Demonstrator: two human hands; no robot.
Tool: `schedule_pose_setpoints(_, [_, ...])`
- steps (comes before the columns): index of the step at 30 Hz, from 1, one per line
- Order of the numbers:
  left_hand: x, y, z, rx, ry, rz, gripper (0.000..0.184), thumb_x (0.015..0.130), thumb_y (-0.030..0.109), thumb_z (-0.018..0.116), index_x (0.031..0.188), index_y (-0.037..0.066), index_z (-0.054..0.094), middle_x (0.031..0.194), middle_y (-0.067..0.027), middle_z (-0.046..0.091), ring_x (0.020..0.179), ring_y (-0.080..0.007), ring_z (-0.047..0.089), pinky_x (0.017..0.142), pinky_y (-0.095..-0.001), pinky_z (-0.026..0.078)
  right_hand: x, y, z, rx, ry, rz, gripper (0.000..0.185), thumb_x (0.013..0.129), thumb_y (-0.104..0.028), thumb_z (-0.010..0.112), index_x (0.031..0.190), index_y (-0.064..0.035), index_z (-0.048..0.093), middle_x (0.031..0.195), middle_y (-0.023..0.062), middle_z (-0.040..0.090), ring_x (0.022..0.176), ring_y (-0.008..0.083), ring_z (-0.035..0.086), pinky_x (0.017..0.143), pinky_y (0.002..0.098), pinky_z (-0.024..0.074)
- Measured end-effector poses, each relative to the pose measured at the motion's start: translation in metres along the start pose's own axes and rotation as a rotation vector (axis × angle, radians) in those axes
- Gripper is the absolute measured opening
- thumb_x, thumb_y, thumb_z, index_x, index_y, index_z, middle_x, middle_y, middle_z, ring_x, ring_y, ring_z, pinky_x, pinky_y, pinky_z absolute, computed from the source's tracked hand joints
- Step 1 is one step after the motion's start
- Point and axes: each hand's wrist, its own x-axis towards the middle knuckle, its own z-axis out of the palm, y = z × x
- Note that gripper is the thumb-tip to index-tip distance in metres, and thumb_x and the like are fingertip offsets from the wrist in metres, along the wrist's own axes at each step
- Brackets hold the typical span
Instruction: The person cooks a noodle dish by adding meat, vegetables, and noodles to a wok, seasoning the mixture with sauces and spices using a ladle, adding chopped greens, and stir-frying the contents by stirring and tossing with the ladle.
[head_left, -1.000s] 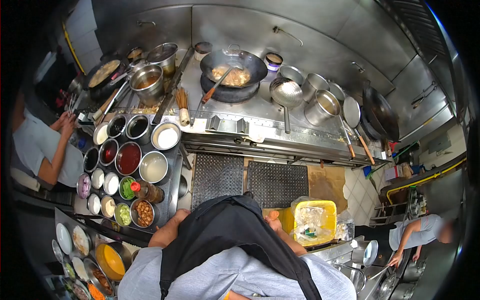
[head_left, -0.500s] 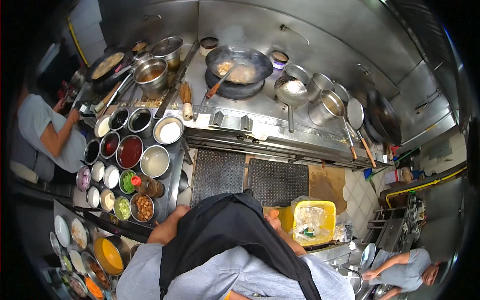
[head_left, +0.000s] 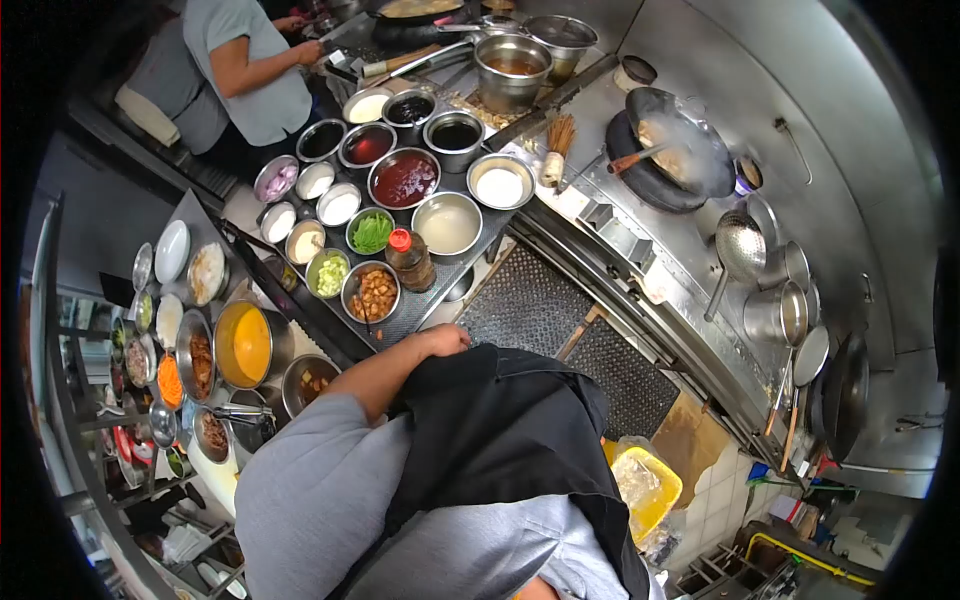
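My left hand [head_left: 445, 340] is at my left side by the black apron [head_left: 500, 420], fingers curled, with nothing visible in it. Close by, a metal bowl of browned diced pieces [head_left: 370, 292] and a red-capped bottle [head_left: 411, 262] stand on the condiment counter. My right hand is out of view, hidden beyond my body. At the upper right a steaming wok [head_left: 690, 125] sits on the stove with food in it. A wood-handled ladle [head_left: 636, 158] rests in the wok, and neither of my hands touches it.
Bowls of red sauce [head_left: 404, 178], white powder [head_left: 499, 187] and green vegetables [head_left: 371, 232] crowd the counter. A perforated skimmer [head_left: 740, 247] and pots line the stove. A yellow bin [head_left: 660, 490] stands on the floor. A co-worker [head_left: 245, 70] works at upper left.
My view has turned left, so the stove has shifted right and more of the left-hand counter shows. My right hand has gone out of view. The co-worker at lower right is no longer seen.
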Motion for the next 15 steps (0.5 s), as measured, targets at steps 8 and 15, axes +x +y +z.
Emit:
schedule_pose_setpoints(8, [-0.131, 0.057, -0.249, 0.026, -0.145, -0.575, 0.017, 0.083, 0.022, 0.069, 0.090, 0.008, 0.076, 0.083, -0.0086, 0.076, 0.067, -0.0148, 0.070, 0.056, -0.0333, 0.057, 0.008, -0.010, -0.001, -0.048, 0.014, -0.017, 0.054, 0.095, -0.041, 0.066, 0.125, 0.0036, 0.061, 0.118, 0.0160, 0.070, 0.111, 0.0294, 0.066, 0.093, 0.0388, 0.0497])
schedule_pose_setpoints(15, [-0.033, -0.078, -0.278, 0.299, 0.609, -0.829, 0.023, 0.089, 0.014, 0.057, 0.101, 0.003, 0.074, 0.110, -0.0212, 0.072, 0.104, -0.0368, 0.070, 0.087, -0.0452, 0.057, 0.005, -0.016, -0.005, -0.074, 0.033, -0.026, 0.054, 0.095, -0.041, 0.066, 0.125, 0.0037, 0.061, 0.118, 0.0159, 0.070, 0.111, 0.0293, 0.066, 0.093, 0.0388, 0.0497])
